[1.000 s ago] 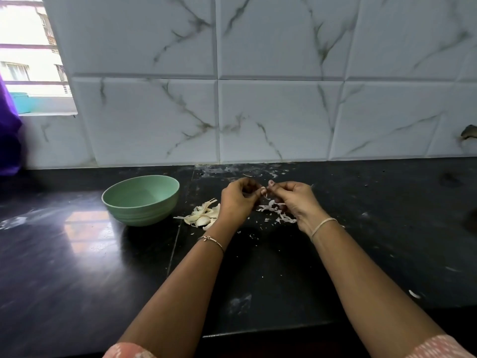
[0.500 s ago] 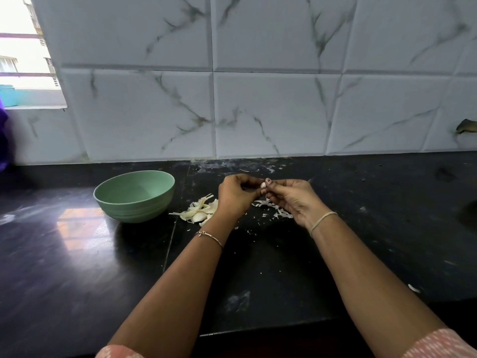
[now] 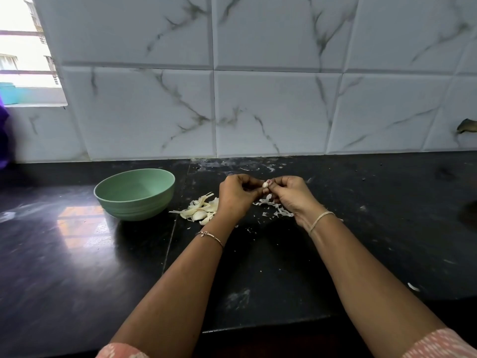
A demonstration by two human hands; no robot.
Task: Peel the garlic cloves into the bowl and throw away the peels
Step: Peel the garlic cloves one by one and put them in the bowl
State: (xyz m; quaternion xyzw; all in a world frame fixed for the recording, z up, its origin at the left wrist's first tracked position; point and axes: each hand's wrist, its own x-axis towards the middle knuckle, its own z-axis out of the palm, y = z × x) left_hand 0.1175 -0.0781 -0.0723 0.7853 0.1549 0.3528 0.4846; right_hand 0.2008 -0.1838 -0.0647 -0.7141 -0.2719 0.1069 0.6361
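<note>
Left hand (image 3: 236,196) and right hand (image 3: 290,195) meet fingertip to fingertip, both pinching one garlic clove (image 3: 265,184), fingers curled tight; two-sided hold likely lets nails strip skin. Held above counter (image 3: 258,267) so scraps fall onto peel bits (image 3: 277,210) under right hand. Unpeeled cloves (image 3: 200,210) heaped just left of left hand, within reach. Green bowl (image 3: 134,193) further left, inside looks bare; clove probably drops there once skinned.
</note>
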